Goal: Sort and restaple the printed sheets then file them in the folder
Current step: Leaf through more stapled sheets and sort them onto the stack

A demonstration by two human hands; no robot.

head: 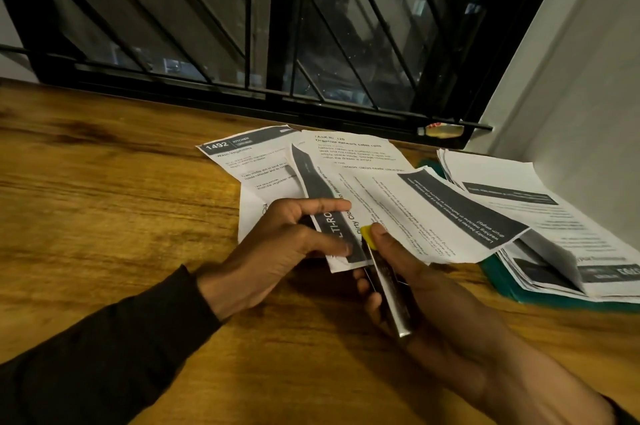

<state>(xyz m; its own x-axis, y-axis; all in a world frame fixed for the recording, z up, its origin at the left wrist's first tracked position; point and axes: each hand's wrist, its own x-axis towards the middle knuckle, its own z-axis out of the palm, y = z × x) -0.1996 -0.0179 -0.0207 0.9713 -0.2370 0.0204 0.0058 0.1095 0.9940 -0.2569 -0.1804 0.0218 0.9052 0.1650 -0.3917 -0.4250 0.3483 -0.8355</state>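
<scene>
Left hand (277,237) pinches the near corner of a small set of printed sheets (346,217), thumb on top, fingers under; right hand (426,293) is wrapped round a stapler (388,282), its yellow tip right at that same corner. Looks like the staple is about to go in

Risks: the top sheet is fanned off to the right and not squared with the one below, so the staple may miss a page or fix them crooked. Left thumb sits very close to the stapler mouth, could get nipped. Sheets are lifted off the tabletop (104,182), so the corner could slip

Container: teal folder (512,289) lies far right on the tabletop, a stack of papers (554,251) resting on top of it; whether anything is filed inside, can't tell. Two loose sheets (249,161) lie flat behind the hands
</scene>
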